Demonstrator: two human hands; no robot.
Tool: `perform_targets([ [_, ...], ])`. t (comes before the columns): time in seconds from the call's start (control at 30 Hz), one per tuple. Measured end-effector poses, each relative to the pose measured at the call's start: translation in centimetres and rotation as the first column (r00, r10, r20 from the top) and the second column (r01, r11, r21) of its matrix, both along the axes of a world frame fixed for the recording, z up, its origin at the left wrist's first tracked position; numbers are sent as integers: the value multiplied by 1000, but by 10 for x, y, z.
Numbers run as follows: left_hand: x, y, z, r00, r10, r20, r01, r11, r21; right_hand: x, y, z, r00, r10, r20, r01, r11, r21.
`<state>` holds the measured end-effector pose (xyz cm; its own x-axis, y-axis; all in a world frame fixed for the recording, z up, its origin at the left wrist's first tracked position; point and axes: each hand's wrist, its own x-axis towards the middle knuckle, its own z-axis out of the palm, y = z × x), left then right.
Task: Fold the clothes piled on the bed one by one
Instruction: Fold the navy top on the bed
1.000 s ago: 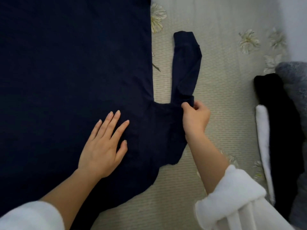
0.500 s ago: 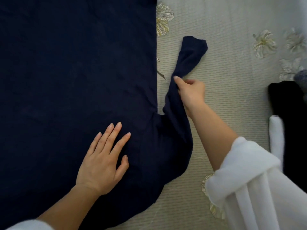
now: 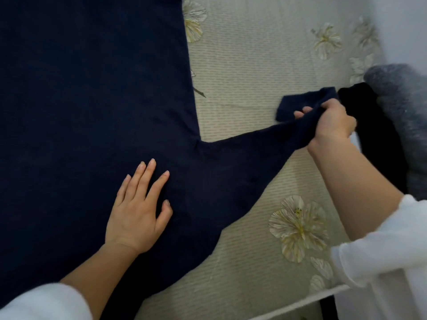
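Head view, looking straight down on the bed, and a big navy garment is spread flat across its left side. The left hand lies palm-down on the cloth just beside the armpit seam. Its fingers are straight and fanned, so that grip is wide and holds nothing, only pressing the fabric onto the bed.

Over to the right, the right hand has the navy sleeve bunched in its fist, grip wrapped tight around the cloth near the far end. The sleeve runs taut and sideways from the body of the garment out to that fist. The cuff end flops out past the knuckles, pointing back to the left.

Just behind that hand, a black garment lies against a fuzzy grey one at the bed's right edge. White cuffs sit pushed up on both forearms.
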<state>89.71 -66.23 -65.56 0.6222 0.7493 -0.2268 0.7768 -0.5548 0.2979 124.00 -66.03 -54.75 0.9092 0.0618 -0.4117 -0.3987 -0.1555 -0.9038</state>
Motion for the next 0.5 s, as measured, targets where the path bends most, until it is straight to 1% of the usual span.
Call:
perform_targets([
  [0.03,0,-1,1,1000,-2,-8,2,1000,4,5,-13,6,999,-15,51,18,998,-57],
  [0.07,1,-1,2,1000,-5,-17,5,1000,10,11,-26,11,992,-7,126,26,989,-148],
  [0.13,2,-3,5,1000,-6,-27,7,1000,10,18,-44,23,956,68,285,40,933,-357],
  [0.17,4,-6,6,1000,-7,-20,7,1000,-2,20,-50,28,934,107,340,50,904,-424],
  [0.2,7,-10,7,1000,-16,-2,16,1000,-19,20,-54,33,918,132,374,57,889,-454],
  [0.23,10,-17,7,999,-46,19,47,998,-38,17,-56,39,908,136,396,64,890,-452],
  [0.3,17,-35,9,986,-161,50,164,984,-62,8,-51,54,890,100,445,101,908,-406],
  [0.37,20,-51,10,972,-228,50,231,970,-72,-11,-33,73,855,77,512,101,946,-309],
  [0.4,21,-56,10,975,-219,50,222,971,-87,-28,-18,84,822,99,562,53,968,-247],
  [0.43,20,-57,10,979,-196,62,202,975,-94,-49,0,95,771,157,617,-30,977,-210],
  [0.47,19,-58,10,981,-175,79,183,978,-104,-74,18,104,695,262,669,-155,964,-215],
  [0.5,17,-58,9,983,-158,89,169,978,-123,-101,37,110,597,394,699,-331,915,-233],
])
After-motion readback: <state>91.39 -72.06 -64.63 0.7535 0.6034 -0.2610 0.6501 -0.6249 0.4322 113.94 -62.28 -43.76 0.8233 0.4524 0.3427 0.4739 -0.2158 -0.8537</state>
